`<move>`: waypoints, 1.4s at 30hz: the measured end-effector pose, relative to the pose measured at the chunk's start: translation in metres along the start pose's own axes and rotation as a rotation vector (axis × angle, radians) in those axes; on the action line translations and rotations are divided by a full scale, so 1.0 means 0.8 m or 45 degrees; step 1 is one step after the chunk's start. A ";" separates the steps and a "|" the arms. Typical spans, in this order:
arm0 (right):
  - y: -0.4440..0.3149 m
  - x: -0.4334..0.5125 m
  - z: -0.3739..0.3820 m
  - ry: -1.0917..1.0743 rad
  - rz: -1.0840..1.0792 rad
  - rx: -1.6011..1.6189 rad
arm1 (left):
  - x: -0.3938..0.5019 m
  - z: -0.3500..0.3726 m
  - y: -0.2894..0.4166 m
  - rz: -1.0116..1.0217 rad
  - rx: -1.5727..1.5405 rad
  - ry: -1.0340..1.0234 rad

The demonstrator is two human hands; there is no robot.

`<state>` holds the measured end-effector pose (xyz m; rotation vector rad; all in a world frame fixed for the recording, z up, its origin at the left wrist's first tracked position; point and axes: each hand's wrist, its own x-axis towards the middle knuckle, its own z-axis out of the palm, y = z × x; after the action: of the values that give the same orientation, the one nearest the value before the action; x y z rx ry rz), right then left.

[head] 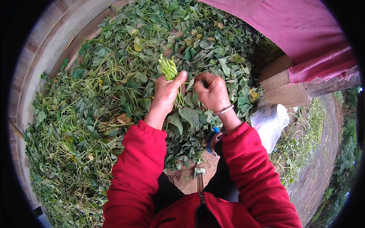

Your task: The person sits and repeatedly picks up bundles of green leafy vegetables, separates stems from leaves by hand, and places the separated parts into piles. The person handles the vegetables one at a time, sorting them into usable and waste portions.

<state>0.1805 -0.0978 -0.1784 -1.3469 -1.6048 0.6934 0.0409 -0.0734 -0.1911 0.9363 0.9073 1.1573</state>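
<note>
My left hand (168, 91) is closed around a bundle of green leafy stems (168, 67). The cut-looking ends stick up above the thumb, and large leaves hang below the fist. Close beside it on the right is my right hand (211, 91), its fingers curled in and a metal bangle on the wrist. A thin stem reaches from the bundle towards its fingers; whether they pinch it cannot be told. Under both hands spreads a thick heap of leafy green vines (114, 85), with some yellow and brown leaves among them.
A pink cloth (299, 25) covers a wooden frame or beam at the upper right. Below it lies a clear plastic bag (271, 125), with more stems strewn on the ground (313, 171). A pale wall (37, 68) curves along the left. A shoe (213, 144) shows below my right hand.
</note>
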 end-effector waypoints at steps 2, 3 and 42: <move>0.002 0.002 -0.004 0.094 0.200 0.190 | 0.002 -0.006 0.004 -0.038 -0.028 -0.009; 0.003 0.002 -0.009 -0.034 0.334 0.233 | 0.003 -0.008 0.005 -0.021 -0.058 0.018; -0.027 -0.024 0.029 -0.170 -0.124 0.041 | 0.010 -0.008 0.011 0.283 -0.349 0.352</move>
<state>0.1502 -0.1184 -0.1756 -1.2123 -1.7454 0.7601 0.0335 -0.0639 -0.1861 0.6739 0.8491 1.5871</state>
